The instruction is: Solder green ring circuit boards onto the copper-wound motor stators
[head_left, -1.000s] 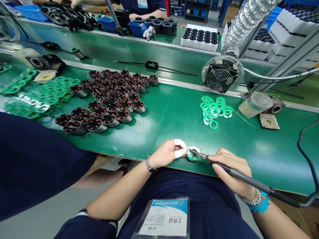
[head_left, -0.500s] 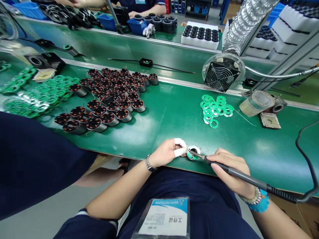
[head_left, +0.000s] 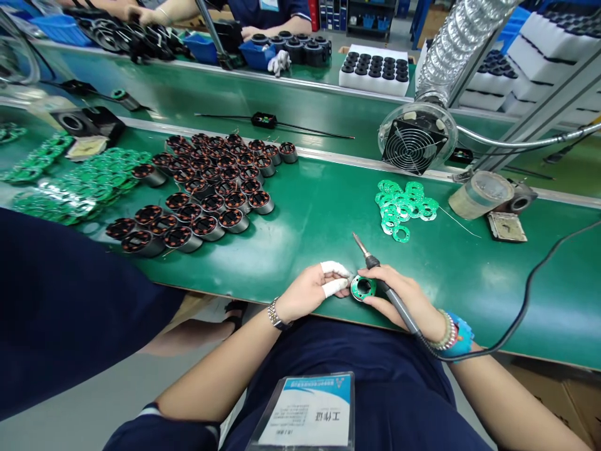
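Note:
A motor stator topped by a green ring circuit board (head_left: 363, 287) stands near the table's front edge, between my hands. My left hand (head_left: 320, 287) is at its left side, white covers on thumb and forefinger. Those fingers are closed; what they pinch is too small to make out. In my right hand (head_left: 407, 297) is a soldering iron (head_left: 398, 305), its metal tip pointing up and away, clear of the board. The thumb and forefinger of that hand also reach around the stator's right side and touch it.
Stators with copper windings (head_left: 205, 225) crowd the left. Green ring boards (head_left: 402, 203) lie beyond my right hand, others (head_left: 89, 178) at far left. Behind stand a fan (head_left: 411, 146), a round container (head_left: 481, 194) and a sponge holder (head_left: 506, 226). A person sits opposite; another's sleeve (head_left: 70, 313) is at left.
The soldering iron has lifted off the board and swung upright, tip away from me. My right hand has moved left, its fingers now at the stator. My left hand stays almost in place.

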Demonstrator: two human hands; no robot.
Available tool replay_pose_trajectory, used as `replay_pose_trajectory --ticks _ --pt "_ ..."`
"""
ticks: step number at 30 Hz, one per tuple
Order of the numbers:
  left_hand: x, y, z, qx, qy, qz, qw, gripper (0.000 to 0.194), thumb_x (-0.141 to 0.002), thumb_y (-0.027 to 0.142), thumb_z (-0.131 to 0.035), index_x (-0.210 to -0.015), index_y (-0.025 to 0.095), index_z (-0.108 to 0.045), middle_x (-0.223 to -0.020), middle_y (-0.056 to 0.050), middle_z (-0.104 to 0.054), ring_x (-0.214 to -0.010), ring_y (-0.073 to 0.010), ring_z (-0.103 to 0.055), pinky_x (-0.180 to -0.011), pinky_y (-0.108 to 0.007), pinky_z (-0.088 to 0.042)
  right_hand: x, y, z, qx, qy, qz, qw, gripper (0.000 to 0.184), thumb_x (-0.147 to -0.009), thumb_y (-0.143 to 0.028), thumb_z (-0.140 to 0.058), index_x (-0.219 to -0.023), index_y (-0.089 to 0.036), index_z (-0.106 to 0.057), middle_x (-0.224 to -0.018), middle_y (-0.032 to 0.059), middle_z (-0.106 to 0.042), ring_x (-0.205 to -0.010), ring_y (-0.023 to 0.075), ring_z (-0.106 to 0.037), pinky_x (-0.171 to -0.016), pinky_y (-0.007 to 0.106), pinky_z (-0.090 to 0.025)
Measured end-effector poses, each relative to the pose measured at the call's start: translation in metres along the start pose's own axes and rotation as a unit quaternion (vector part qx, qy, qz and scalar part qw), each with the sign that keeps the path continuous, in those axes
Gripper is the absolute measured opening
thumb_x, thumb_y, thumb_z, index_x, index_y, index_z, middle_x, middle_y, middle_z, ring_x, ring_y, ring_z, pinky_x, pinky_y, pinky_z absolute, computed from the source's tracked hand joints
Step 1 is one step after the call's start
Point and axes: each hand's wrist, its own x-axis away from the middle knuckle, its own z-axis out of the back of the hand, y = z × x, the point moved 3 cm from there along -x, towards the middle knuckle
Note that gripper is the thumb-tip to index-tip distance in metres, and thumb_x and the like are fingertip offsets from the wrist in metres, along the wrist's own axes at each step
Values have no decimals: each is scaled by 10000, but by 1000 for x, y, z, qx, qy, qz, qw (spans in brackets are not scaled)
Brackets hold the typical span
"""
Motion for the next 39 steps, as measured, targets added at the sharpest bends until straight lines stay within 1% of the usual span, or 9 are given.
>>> replay_pose_trajectory --ticks 3,6,9,13,21,24,30,36,39 --pt "7 -4 0 -18 9 19 1000 222 -688 246 -692 -866 128 -633 -800 -43 -674 -725 -138 -637 -732 -279 -495 9 0 -4 18 53 -26 998 364 -819 -222 -618 -1161 -209 -494 -1018 70 -603 -906 185 -598 -802 311 -506" --pt "8 -3 -5 -41 15 17 999 137 -685 234 -687 -759 123 -655 -688 -21 -660 -653 -119 -621 -685 -247 -495 16 -2 -8 32 91 -40 995 378 -814 -217 -622 -1167 -206 -488 -1026 73 -599 -903 190 -589 -798 314 -503" --pt "4 -2 -11 -3 35 22 999 156 -667 240 -697 -752 124 -635 -616 3 -633 -569 -99 -600 -599 -220 -495 18 -3 -11 33 113 -40 992 380 -812 -217 -623 -1165 -207 -482 -1020 72 -593 -887 187 -589 -795 313 -503" --pt "-1 -3 -14 30 55 41 997 217 -647 262 -711 -780 116 -621 -578 5 -623 -527 -90 -589 -538 -196 -486 19 -3 -13 39 125 -35 991 393 -814 -205 -621 -1177 -215 -471 -1019 70 -592 -892 189 -579 -800 321 -494" --pt "1 3 -22 1 -13 63 998 236 -662 308 -701 -686 118 -564 -525 16 -580 -475 -76 -558 -514 -199 -490 21 -2 -15 59 135 -29 989 385 -824 -230 -605 -1182 -209 -467 -1002 71 -597 -860 188 -583 -773 322 -502" --pt "1 2 -21 -16 -3 75 997 222 -675 297 -697 -699 116 -570 -541 -2 -600 -503 -91 -582 -521 -201 -488 21 -3 -15 58 132 -31 989 378 -830 -226 -592 -1185 -206 -464 -1012 78 -599 -871 194 -588 -778 327 -504" --pt "5 -3 -18 -27 82 -16 996 204 -681 287 -699 -774 119 -631 -664 -20 -640 -612 -117 -607 -598 -235 -511 22 -4 -16 44 134 -30 990 392 -830 -205 -595 -1197 -201 -456 -1026 88 -590 -893 198 -570 -792 343 -495" --pt "10 -8 -23 -106 102 -86 985 153 -770 290 -607 -794 139 -613 -692 -12 -616 -627 -117 -598 -644 -244 -513 21 -4 -16 42 139 -27 989 399 -828 -192 -593 -1202 -205 -456 -1020 83 -589 -898 200 -575 -795 335 -499" --pt "9 -7 -26 -95 68 -57 992 173 -793 310 -579 -810 138 -582 -670 -8 -592 -598 -108 -579 -600 -233 -503 22 -4 -17 43 143 -24 989 405 -831 -195 -591 -1211 -205 -453 -1025 86 -589 -892 199 -574 -790 339 -502"
